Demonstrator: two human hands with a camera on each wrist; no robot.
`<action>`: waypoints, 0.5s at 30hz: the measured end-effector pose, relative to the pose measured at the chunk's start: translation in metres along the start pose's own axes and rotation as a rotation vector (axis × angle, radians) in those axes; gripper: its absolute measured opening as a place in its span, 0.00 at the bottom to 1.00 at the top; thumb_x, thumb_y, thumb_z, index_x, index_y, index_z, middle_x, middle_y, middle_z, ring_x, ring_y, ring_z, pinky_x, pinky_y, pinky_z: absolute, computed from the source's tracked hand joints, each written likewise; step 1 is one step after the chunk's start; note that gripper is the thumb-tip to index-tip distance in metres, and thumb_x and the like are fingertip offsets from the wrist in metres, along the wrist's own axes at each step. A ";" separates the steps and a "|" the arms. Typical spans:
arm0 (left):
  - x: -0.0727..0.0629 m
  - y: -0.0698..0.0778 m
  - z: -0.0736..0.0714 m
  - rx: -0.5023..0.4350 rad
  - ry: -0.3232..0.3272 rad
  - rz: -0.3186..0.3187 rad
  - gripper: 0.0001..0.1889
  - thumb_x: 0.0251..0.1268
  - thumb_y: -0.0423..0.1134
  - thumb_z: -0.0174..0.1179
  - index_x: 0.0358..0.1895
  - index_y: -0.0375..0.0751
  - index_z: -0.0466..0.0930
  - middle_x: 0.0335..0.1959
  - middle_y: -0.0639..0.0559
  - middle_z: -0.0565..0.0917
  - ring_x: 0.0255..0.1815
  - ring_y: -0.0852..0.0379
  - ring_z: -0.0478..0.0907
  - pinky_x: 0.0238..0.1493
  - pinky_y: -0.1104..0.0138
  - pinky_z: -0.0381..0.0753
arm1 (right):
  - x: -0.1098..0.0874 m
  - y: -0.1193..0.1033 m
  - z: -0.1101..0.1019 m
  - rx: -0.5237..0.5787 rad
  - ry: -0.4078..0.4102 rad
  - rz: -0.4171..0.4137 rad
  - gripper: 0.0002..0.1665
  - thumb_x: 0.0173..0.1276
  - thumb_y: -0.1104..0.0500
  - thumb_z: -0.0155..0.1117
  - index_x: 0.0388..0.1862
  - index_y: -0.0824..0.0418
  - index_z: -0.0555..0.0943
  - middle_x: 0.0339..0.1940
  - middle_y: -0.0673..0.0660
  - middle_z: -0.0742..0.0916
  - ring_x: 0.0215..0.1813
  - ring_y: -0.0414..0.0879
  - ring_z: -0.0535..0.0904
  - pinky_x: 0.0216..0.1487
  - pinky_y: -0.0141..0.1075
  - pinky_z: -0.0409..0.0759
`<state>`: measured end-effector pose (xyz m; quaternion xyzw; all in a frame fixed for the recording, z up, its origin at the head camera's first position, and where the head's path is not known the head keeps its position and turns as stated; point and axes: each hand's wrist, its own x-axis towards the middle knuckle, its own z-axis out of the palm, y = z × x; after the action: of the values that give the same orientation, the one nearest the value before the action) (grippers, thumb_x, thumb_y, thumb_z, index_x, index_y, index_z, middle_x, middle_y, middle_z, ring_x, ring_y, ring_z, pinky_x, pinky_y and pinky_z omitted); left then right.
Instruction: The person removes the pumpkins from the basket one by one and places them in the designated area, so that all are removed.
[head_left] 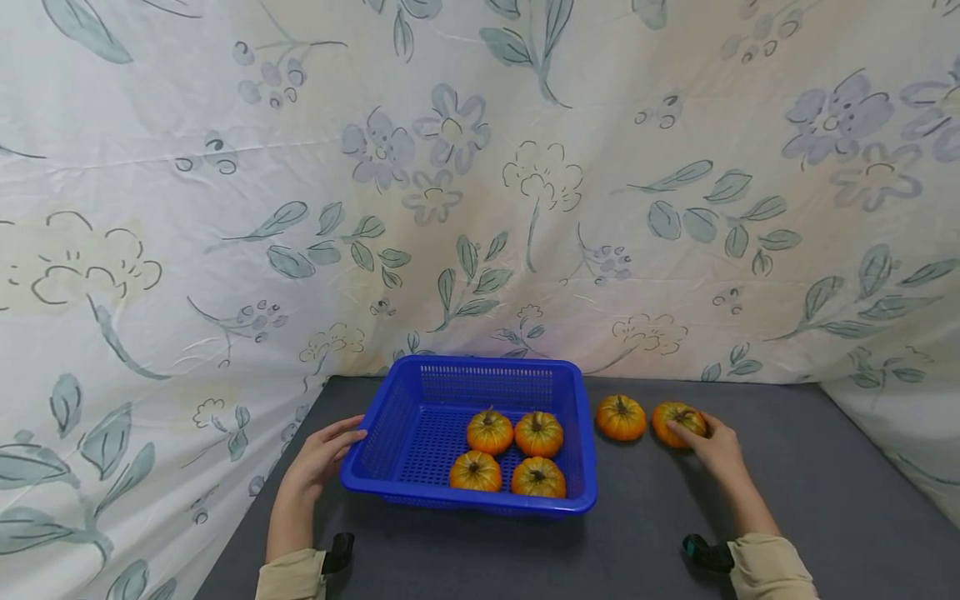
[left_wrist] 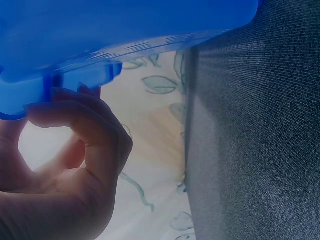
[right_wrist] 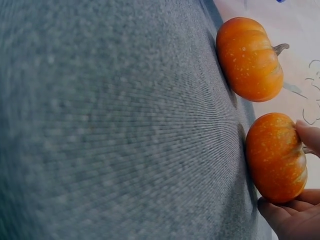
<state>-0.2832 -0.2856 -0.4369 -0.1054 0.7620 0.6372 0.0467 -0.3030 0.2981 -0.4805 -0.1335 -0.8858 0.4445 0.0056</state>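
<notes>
A blue plastic basket point(head_left: 468, 503) stands on the dark table, with several small orange pumpkins point(head_left: 538, 434) in its right half. My left hand point(head_left: 321, 458) is at the basket's left side. In the left wrist view, its curled fingers point(left_wrist: 75, 112) hold the basket's rim point(left_wrist: 22, 95). To the right of the basket, my right hand point(head_left: 718, 450) grips a small pumpkin point(right_wrist: 276, 157) at the table surface, thumb on top near the stem and fingers along its side. Another pumpkin point(head_left: 621, 418) sits between that one and the basket.
A dark grey cloth-covered table point(head_left: 637, 517) lies under everything. Behind it and along the sides hangs a pale curtain point(head_left: 480, 200) with a flower and leaf print. The basket's left half shows its bare slotted floor point(head_left: 431, 442).
</notes>
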 end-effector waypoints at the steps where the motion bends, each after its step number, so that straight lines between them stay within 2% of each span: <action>1: 0.000 0.000 0.000 0.000 0.001 -0.001 0.34 0.63 0.47 0.65 0.70 0.37 0.67 0.55 0.49 0.83 0.46 0.59 0.84 0.46 0.63 0.84 | 0.000 0.000 0.000 0.001 0.004 0.000 0.54 0.72 0.41 0.53 0.75 0.78 0.44 0.73 0.82 0.55 0.73 0.75 0.52 0.72 0.62 0.57; 8: 0.000 0.000 0.000 0.002 0.003 -0.001 0.34 0.63 0.47 0.65 0.70 0.37 0.66 0.56 0.48 0.82 0.46 0.60 0.83 0.46 0.63 0.83 | 0.003 0.003 0.002 0.027 0.041 -0.008 0.53 0.72 0.41 0.55 0.75 0.77 0.45 0.74 0.80 0.56 0.74 0.73 0.52 0.73 0.61 0.56; 15: 0.000 0.001 0.000 -0.014 0.000 -0.005 0.34 0.63 0.46 0.65 0.70 0.37 0.67 0.53 0.52 0.83 0.45 0.60 0.83 0.46 0.64 0.83 | 0.001 0.005 0.002 0.039 0.038 -0.027 0.53 0.72 0.40 0.55 0.76 0.76 0.46 0.74 0.80 0.56 0.75 0.73 0.52 0.73 0.61 0.56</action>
<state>-0.2835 -0.2854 -0.4364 -0.1078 0.7574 0.6422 0.0477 -0.3028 0.2995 -0.4857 -0.1298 -0.8785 0.4587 0.0313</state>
